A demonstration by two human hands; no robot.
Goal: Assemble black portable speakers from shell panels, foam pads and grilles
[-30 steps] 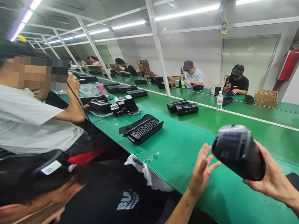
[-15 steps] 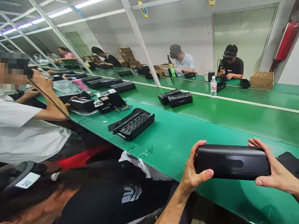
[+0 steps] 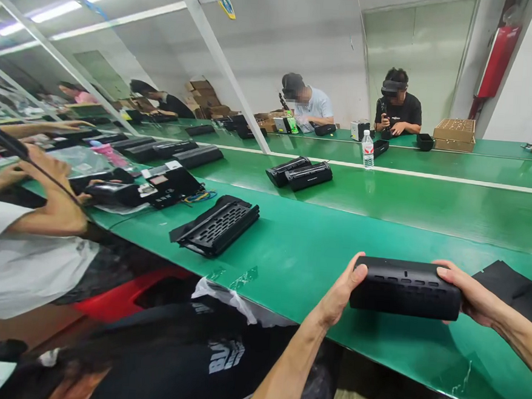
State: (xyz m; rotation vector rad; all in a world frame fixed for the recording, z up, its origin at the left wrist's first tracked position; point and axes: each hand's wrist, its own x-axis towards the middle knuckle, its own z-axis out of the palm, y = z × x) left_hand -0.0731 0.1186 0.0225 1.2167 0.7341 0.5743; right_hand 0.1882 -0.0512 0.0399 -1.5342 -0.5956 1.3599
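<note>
Between my hands is a long black plastic housing [image 3: 405, 297], held a little above the green table near its front edge. A row of slots runs along the side turned up toward me. My left hand [image 3: 339, 290] grips its left end, thumb on the upper edge. The right end is held by my right hand [image 3: 473, 293], thumb on top; its other fingers are mostly hidden behind the housing. Just right of my right hand lie flat black sheets [image 3: 515, 290]. Farther left on the table rests a black slotted part [image 3: 218, 225].
Two black housings [image 3: 299, 172] lie mid-table, with a water bottle [image 3: 368, 151] beyond them. At left, a co-worker's arm [image 3: 52, 196] reaches over black units and a labelled black box [image 3: 171, 184]. Two people [image 3: 399, 111] sit across the table. A black garment [image 3: 182, 352] is below the front edge.
My hands have turned the housing over: its smooth face with an oval recess was showing, now the slotted side does. Both thumbs moved to its upper edge. The view shifted slightly right.
</note>
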